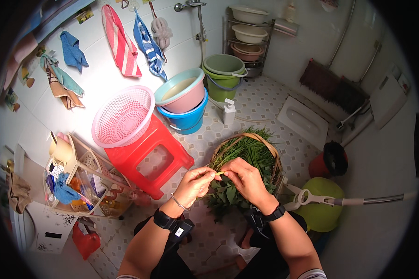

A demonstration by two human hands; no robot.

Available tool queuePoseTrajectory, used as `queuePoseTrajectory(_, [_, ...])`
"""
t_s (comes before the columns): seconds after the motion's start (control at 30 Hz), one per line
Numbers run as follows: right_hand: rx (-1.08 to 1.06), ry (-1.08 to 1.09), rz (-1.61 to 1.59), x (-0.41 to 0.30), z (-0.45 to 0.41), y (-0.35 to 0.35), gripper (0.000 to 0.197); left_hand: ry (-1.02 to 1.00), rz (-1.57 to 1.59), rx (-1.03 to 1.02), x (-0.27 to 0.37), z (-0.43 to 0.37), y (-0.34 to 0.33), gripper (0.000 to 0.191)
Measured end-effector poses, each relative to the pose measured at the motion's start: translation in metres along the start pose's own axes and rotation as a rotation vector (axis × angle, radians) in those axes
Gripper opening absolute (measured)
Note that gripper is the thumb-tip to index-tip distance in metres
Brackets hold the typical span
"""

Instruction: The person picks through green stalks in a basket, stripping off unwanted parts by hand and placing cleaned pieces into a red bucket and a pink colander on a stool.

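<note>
Both hands meet over the near left side of a woven basket [275, 153] filled with long green stalks [249, 146] and broad leaves [227, 191]. A small yellowish-green piece of plant [220, 173] is pinched between the fingertips of my left hand [195, 185] and my right hand [246, 179]. My left hand wears a bracelet at the wrist. Leaves spill over the basket's near side towards the tiled floor. To the left of the basket, a pink plastic colander [125, 118] rests on a red plastic stool [125, 160].
Behind stand a blue bucket [186, 120] under a pink basin [185, 101], green buckets [223, 83] and a white pump bottle [229, 113]. Left is a crowded plastic rack [90, 167]. Right are a squat toilet [302, 120], a red bin [319, 165] and a green basin [323, 209].
</note>
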State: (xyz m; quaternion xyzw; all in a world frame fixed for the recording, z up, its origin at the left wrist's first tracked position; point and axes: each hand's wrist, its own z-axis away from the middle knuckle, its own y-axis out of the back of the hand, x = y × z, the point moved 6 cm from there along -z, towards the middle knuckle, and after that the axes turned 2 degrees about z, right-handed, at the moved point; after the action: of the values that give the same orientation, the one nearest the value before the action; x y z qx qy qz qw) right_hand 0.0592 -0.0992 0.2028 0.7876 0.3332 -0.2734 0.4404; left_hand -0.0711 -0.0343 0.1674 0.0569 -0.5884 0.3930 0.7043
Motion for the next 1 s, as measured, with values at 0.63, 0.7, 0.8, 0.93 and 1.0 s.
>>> queuePoseTrajectory(0.63, [-0.067,-0.010,0.118,0.005,0.002,-0.007,0.009,-0.478,-0.514,0.107,-0.004,-0.011,0.013,0.012])
queuePoseTrajectory(0.7, [-0.067,-0.035,0.096,0.006,0.003,-0.010,0.009,-0.313,-0.368,0.133,-0.006,-0.010,0.012,0.011])
queuePoseTrajectory(0.8, [-0.085,-0.121,-0.104,0.009,0.003,-0.016,0.006,-0.155,-0.192,0.132,-0.008,-0.008,0.007,0.011])
queuePoseTrajectory(0.93, [-0.027,-0.467,-0.853,0.040,0.007,-0.021,0.007,-0.174,-0.081,0.127,-0.003,-0.008,0.010,0.012])
queuePoseTrajectory(1.0, [0.036,-0.480,-0.942,0.048,0.004,-0.009,0.007,-0.156,-0.014,0.124,-0.001,-0.008,0.016,0.014])
